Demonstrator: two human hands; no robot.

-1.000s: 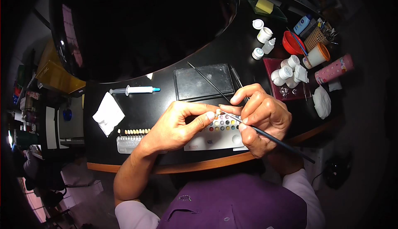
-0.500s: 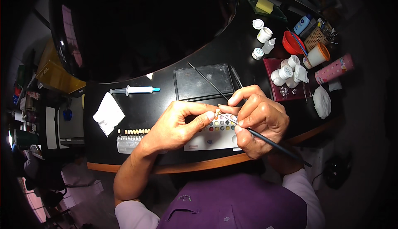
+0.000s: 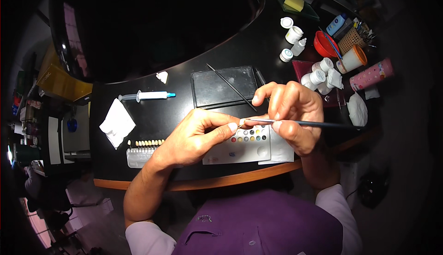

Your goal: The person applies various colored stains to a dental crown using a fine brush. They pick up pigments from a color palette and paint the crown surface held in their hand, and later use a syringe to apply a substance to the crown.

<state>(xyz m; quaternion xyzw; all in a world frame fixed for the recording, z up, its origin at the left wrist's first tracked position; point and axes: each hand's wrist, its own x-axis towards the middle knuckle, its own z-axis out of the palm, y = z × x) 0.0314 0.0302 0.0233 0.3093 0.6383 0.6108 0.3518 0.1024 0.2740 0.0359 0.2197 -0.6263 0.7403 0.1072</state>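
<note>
My left hand (image 3: 196, 139) pinches a small tooth-coloured piece, like a dental crown (image 3: 241, 122), between thumb and fingertips. In my right hand (image 3: 300, 116) is a thin paintbrush (image 3: 318, 124) with a dark handle, held nearly level. Its tip meets or almost meets the small piece; contact is too fine to tell. Under both hands lies a white palette card (image 3: 221, 157) with rows of coloured dots, partly covered by my fingers. Beyond them a second dark brush (image 3: 230, 86) rests across a black flat case (image 3: 203, 89).
To the left are a tooth shade guide (image 3: 140, 158), a folded white tissue (image 3: 117, 123) and a syringe (image 3: 152, 95). A big dark screen (image 3: 157, 29) fills the back. White jars (image 3: 294, 35), a red bowl (image 3: 325, 45) and a pink cylinder (image 3: 370, 75) stand at the right.
The brush has swung from a downward slant to nearly level, and my right hand has turned with it. My left hand keeps its pinch. The whole view has shifted slightly.
</note>
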